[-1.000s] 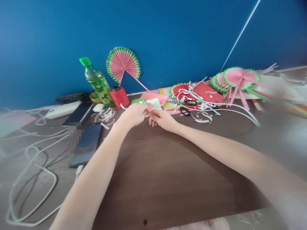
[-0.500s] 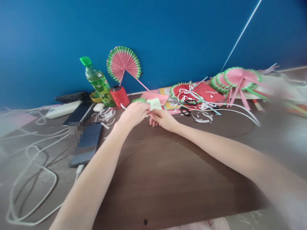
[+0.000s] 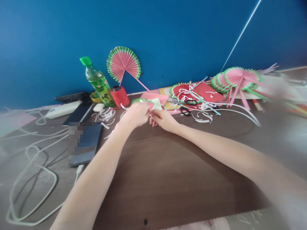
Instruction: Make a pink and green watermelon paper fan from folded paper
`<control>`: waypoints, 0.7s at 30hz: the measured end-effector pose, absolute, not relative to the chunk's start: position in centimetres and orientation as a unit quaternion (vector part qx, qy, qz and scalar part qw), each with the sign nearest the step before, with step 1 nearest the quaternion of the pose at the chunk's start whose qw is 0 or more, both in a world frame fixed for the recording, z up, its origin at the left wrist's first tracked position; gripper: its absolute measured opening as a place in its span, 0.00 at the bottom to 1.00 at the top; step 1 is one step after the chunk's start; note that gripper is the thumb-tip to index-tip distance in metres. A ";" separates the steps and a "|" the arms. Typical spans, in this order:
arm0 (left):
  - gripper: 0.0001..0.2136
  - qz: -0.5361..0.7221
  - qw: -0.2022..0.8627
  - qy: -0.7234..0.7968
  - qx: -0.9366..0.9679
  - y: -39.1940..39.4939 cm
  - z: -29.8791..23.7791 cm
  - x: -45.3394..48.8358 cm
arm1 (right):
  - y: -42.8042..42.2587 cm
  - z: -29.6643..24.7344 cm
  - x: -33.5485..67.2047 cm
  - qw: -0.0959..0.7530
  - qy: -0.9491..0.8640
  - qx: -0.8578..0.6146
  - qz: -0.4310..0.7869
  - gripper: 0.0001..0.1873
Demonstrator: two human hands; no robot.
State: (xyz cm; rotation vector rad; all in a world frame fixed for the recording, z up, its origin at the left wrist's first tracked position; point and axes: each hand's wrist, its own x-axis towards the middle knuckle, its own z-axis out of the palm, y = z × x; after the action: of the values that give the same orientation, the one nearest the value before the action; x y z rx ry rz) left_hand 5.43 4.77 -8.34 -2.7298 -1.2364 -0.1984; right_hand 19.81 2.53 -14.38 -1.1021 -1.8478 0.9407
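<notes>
Both hands meet near the back of the brown table, closed around a small pleated paper fan (image 3: 149, 102) in pink and green. My left hand (image 3: 138, 114) covers much of its near side. My right hand (image 3: 165, 119) pinches it from the right, fingertips close to the left hand's. Just behind them lies pale green paper (image 3: 157, 104), with pink pleated paper (image 3: 159, 97) beyond. Black-handled scissors (image 3: 185, 111) rest to the right among white paper strips. The fan's lower part is hidden by my fingers.
A finished watermelon-coloured fan (image 3: 123, 62) leans on the blue wall. Left of it stand a green-capped bottle (image 3: 96, 78) and a red thread spool (image 3: 119, 96). Phones and white cables (image 3: 56, 179) lie at left. More fans (image 3: 242, 78) are piled at right, beside a red fan (image 3: 183, 92).
My left hand has shifted slightly and turned, and more of the pink and green pleats now shows above it. My right hand has barely moved.
</notes>
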 end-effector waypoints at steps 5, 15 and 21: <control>0.08 -0.076 0.068 -0.409 -0.907 4.9 -8.5 5.4 | 2.6 -14.6 19.9 0.388 -0.733 -0.429 0.358 0.12; 0.07 -0.108 0.047 -0.399 -0.909 5.0 -8.7 5.3 | 2.4 -14.3 19.8 0.395 -0.739 -0.423 0.345 0.14; 0.08 -0.123 0.011 -0.403 -0.907 5.5 -8.6 5.0 | 2.7 -14.5 19.8 0.413 -0.710 -0.421 0.385 0.12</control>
State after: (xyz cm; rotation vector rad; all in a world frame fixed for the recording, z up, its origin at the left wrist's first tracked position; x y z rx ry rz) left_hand 4.97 5.49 -8.62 -2.8286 -1.2587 -0.3830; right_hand 19.80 2.66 -14.51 -1.0588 -1.7849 0.9685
